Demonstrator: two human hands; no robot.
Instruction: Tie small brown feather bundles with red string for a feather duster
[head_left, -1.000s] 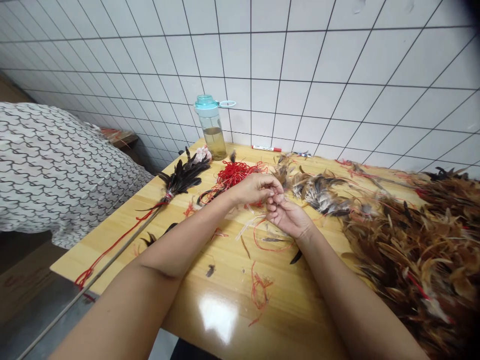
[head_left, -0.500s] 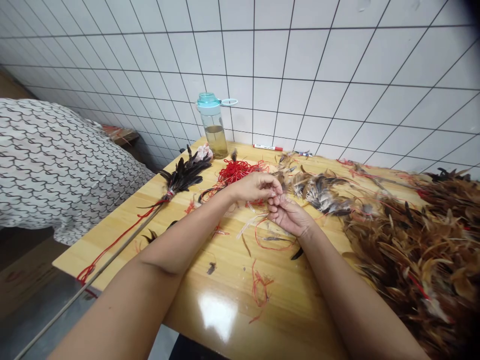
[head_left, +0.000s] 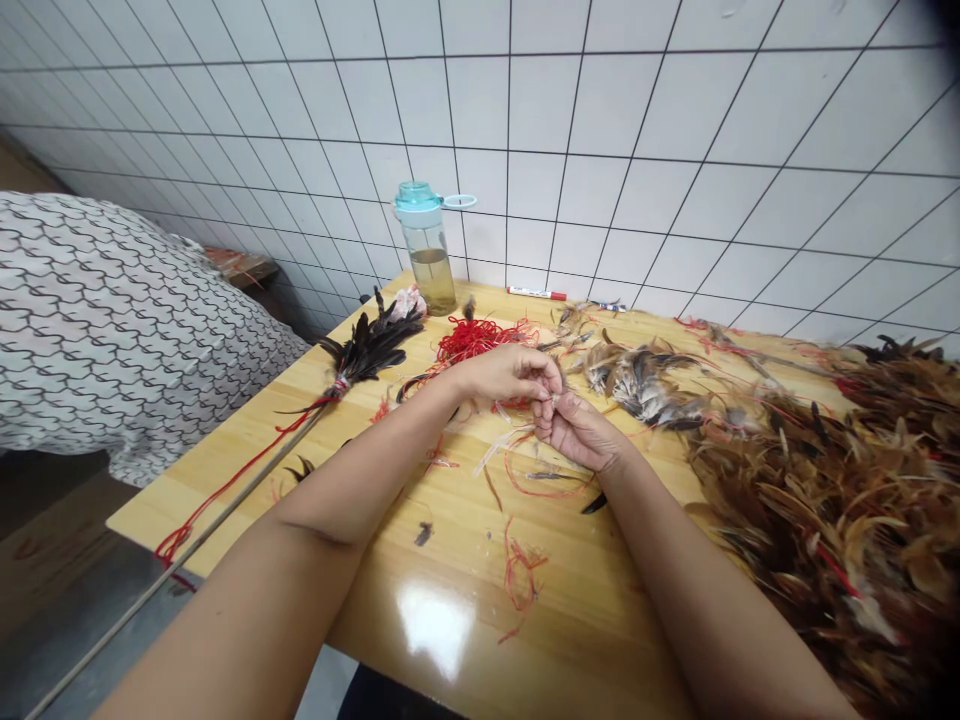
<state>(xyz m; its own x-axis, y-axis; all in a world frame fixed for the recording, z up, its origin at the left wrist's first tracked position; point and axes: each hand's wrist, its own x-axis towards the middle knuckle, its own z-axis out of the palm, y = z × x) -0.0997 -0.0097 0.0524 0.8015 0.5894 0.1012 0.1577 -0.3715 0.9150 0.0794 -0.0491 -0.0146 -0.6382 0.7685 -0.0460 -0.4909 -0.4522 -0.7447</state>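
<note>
Above the middle of the table, my left hand (head_left: 517, 375) and my right hand (head_left: 576, 428) meet with their fingertips pinched together. What they pinch is too small and pale to make out. Beneath them lie thin clear strips (head_left: 495, 452) and a loop of red string (head_left: 536, 490). Just behind my left hand is a tangled heap of red string (head_left: 480, 340). Brown and grey loose feathers (head_left: 637, 385) lie beyond my right hand. Left of my hands, a bunch of black feathers (head_left: 367, 345) is bound to the end of a long thin stick (head_left: 225, 515).
A large pile of brown feathers (head_left: 847, 500) covers the right side of the wooden table (head_left: 570, 620). Against the tiled wall stand a bottle (head_left: 431, 255) with a blue lid and a red-capped marker (head_left: 536, 293). Patterned cloth (head_left: 135, 330) hangs at the left.
My fingertips have shifted very slightly while staying pinched together. The view has moved a little; the things on the table lie as before.
</note>
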